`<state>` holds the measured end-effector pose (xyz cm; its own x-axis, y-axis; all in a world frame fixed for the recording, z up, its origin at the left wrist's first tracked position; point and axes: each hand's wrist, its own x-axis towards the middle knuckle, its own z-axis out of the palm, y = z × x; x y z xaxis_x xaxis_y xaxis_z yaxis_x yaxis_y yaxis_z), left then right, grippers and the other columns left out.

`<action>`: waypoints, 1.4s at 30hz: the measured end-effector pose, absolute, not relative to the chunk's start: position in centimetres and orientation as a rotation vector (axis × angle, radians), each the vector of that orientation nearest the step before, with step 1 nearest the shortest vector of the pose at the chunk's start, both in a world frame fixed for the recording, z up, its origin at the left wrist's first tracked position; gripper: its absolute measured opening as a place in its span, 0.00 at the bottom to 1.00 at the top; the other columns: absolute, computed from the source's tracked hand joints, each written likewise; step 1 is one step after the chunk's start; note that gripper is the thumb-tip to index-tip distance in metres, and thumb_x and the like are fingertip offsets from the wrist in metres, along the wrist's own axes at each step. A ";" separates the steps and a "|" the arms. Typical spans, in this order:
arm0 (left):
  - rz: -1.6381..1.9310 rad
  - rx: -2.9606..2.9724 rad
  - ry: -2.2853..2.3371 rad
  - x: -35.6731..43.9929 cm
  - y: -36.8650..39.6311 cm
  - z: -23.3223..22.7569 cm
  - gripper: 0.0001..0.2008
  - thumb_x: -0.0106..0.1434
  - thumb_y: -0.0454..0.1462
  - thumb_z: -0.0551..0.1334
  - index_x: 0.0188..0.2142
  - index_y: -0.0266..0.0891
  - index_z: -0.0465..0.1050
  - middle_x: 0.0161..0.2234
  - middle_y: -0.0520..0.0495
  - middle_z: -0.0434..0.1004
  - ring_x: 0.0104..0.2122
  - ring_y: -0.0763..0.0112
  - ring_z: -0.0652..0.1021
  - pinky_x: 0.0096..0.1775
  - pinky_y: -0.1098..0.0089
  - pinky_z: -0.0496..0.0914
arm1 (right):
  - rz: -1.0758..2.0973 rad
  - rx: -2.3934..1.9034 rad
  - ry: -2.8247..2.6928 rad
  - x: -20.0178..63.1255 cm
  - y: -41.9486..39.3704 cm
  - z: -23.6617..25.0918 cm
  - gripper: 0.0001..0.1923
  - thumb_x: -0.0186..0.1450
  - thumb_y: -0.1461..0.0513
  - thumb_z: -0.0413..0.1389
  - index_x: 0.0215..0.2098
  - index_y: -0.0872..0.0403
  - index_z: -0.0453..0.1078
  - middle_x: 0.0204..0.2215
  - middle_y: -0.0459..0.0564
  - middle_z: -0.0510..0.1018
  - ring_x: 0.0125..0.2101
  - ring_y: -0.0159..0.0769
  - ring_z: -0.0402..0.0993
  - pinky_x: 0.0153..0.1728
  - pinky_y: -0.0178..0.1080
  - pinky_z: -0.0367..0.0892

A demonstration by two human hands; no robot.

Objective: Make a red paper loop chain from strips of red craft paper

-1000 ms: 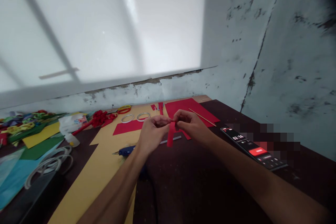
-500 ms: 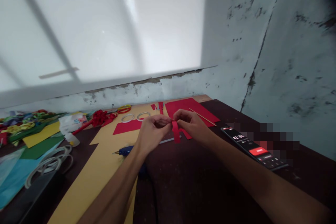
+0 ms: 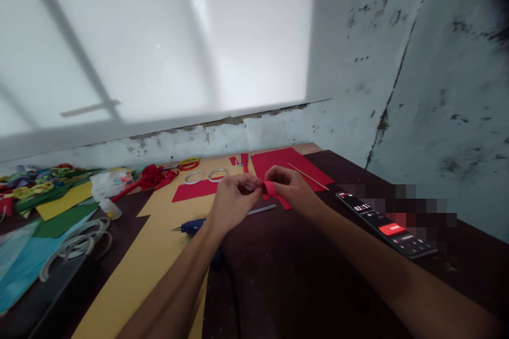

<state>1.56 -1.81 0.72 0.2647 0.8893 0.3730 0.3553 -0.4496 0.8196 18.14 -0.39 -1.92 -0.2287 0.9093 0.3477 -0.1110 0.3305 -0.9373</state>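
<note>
While 1 s ago it hung straight | red paper strip (image 3: 269,188) now curled | both hands' fingers (image 3: 254,184) pinching it

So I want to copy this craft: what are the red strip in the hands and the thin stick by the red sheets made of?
Red strip: apparently matte paper or thin card, since it curls into a loop between both hands. Thin stick: pale and straight, probably wood or bamboo; too small to be sure.

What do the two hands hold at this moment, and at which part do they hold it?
Both hands pinch one small red paper strip, curled into a loop. The left hand grips its left end, the right hand its right side, with fingertips.
</note>
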 end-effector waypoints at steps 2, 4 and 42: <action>1.135 1.913 1.146 1.6 -1.8 0.7 0.04 0.56 0.34 0.63 0.29 0.36 0.78 0.26 0.49 0.79 0.26 0.72 0.76 0.28 0.74 0.66 | 1.111 -0.763 -1.493 18.1 -0.4 -2.0 0.05 0.55 0.62 0.60 0.27 0.54 0.67 0.22 0.43 0.71 0.25 0.31 0.67 0.29 0.36 0.61; 1.153 1.892 1.143 1.6 -1.8 0.6 0.05 0.56 0.35 0.64 0.31 0.36 0.78 0.26 0.49 0.79 0.26 0.72 0.76 0.29 0.74 0.67 | 1.103 -0.743 -1.491 18.0 -0.4 -2.1 0.06 0.56 0.61 0.59 0.27 0.53 0.67 0.22 0.43 0.72 0.25 0.31 0.67 0.29 0.36 0.61; 1.121 1.859 1.158 1.8 -1.9 0.2 0.04 0.54 0.34 0.63 0.27 0.35 0.75 0.23 0.50 0.76 0.23 0.74 0.73 0.26 0.75 0.63 | 1.201 -0.811 -1.474 18.1 -0.1 -2.2 0.04 0.53 0.64 0.56 0.26 0.53 0.64 0.21 0.40 0.68 0.22 0.29 0.65 0.25 0.35 0.58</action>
<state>1.85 -1.86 0.23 0.2377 0.9186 0.3157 0.3450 -0.3837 0.8566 18.12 -0.09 -2.20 -0.2492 0.9238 0.2906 -0.0982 0.2744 -0.9566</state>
